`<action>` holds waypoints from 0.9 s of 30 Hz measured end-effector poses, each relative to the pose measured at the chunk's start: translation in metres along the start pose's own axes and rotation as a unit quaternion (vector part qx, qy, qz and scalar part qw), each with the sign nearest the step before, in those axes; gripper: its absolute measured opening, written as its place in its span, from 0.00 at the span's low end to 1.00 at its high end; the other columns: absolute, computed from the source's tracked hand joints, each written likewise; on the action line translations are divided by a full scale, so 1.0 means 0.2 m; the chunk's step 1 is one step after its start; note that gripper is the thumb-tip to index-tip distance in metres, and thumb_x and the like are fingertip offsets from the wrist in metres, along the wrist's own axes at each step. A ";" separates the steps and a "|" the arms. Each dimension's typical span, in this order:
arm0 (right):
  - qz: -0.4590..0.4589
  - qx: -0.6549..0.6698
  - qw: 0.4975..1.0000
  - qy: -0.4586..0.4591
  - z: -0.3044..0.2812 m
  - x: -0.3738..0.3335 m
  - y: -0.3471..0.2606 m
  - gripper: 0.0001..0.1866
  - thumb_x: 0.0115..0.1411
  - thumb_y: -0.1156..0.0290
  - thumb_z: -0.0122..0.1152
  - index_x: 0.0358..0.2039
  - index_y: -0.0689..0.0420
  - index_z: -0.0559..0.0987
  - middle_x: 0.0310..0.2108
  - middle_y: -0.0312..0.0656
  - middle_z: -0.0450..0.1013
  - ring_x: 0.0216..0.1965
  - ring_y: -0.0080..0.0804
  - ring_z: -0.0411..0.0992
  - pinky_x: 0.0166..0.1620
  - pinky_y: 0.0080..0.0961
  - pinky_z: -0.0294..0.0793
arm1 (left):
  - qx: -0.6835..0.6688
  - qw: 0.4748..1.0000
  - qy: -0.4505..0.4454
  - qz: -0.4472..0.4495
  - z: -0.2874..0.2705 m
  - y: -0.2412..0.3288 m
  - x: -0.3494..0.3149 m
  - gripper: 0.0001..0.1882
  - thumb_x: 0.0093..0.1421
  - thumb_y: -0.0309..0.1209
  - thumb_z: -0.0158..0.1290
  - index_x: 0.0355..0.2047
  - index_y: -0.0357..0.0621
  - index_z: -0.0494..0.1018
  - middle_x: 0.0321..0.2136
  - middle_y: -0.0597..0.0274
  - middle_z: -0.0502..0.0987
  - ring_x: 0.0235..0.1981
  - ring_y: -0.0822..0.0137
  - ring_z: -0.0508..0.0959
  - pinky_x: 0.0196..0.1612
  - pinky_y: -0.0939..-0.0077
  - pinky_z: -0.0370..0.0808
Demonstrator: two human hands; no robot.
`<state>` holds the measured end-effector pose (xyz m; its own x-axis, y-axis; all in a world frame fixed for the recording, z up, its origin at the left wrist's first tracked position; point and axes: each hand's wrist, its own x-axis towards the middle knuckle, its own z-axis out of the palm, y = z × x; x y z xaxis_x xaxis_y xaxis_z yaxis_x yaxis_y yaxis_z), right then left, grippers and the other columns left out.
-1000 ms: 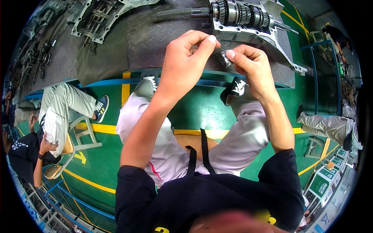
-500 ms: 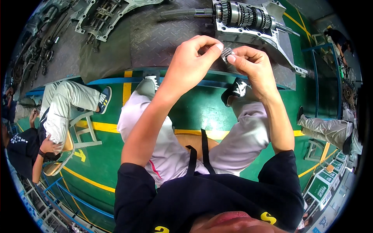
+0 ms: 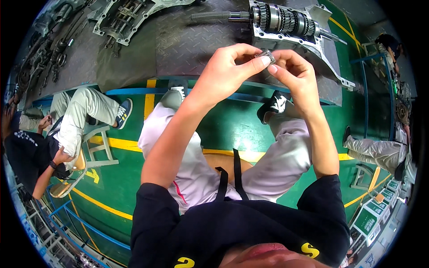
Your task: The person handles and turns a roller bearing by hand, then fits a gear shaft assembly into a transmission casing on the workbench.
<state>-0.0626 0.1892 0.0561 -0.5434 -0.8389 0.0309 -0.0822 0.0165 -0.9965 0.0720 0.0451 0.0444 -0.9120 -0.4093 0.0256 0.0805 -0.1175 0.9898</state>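
A small silver needle roller bearing [image 3: 268,54] is held up between my two hands, over the near edge of the workbench. My left hand [image 3: 227,73] pinches it from the left, thumb lying across its near side. From the right, the thumb and forefinger of my right hand [image 3: 296,79] close on its other side. My fingertips hide part of the bearing. Just beyond my hands, a gear shaft [image 3: 288,21] with several gears lies in an open gearbox housing [image 3: 315,49] on the bench.
Another open housing half [image 3: 97,30] lies at the far left of the metal workbench [image 3: 178,49], beside a dark cloth [image 3: 127,67]. Loose metal parts [image 3: 58,58] sit farther left. A seated person [image 3: 35,156] is at the left. Blue bench rails [image 3: 243,96] run above my feet.
The bearing has turned between my fingers and moved slightly right. My left thumb now reaches farther over it. The view has shifted a little.
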 end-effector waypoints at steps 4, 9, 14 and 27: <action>-0.062 0.047 0.997 -0.003 0.07 -0.01 0.03 0.24 0.52 0.75 0.73 0.47 0.61 0.72 0.30 0.28 0.67 0.28 0.12 0.63 0.34 0.13 0.65 | 0.031 0.998 0.036 0.037 0.01 -0.01 0.00 0.17 0.63 0.33 0.58 0.47 0.33 0.75 0.38 0.62 0.79 0.41 0.77 0.76 0.46 0.81 0.73; -0.086 0.025 0.995 0.035 0.08 0.01 0.04 0.22 0.51 0.75 0.73 0.46 0.63 0.75 0.29 0.28 0.68 0.28 0.12 0.63 0.34 0.13 0.65 | -0.005 0.997 0.043 0.069 0.03 -0.04 0.01 0.20 0.62 0.37 0.60 0.45 0.30 0.76 0.36 0.60 0.79 0.37 0.74 0.77 0.41 0.79 0.74; -0.108 -0.020 0.993 0.036 0.02 0.02 0.03 0.16 0.51 0.75 0.73 0.41 0.62 0.79 0.27 0.27 0.68 0.27 0.12 0.62 0.31 0.13 0.62 | -0.025 0.999 -0.001 0.032 0.02 0.00 0.00 0.15 0.65 0.34 0.56 0.46 0.36 0.77 0.39 0.66 0.79 0.39 0.78 0.74 0.43 0.81 0.71; -0.051 0.011 0.998 0.028 0.01 0.01 0.02 0.13 0.53 0.73 0.72 0.39 0.62 0.80 0.24 0.26 0.68 0.26 0.12 0.62 0.31 0.13 0.61 | -0.060 0.996 -0.032 -0.051 -0.01 -0.01 0.02 0.17 0.67 0.40 0.53 0.45 0.37 0.78 0.37 0.67 0.79 0.36 0.77 0.74 0.42 0.81 0.71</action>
<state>-0.0622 0.1865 0.0519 -0.5797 -0.8034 0.1357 -0.1211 -0.0797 -0.9894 0.0693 0.0425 0.0428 -0.9413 -0.3321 -0.0613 0.0306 -0.2646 0.9639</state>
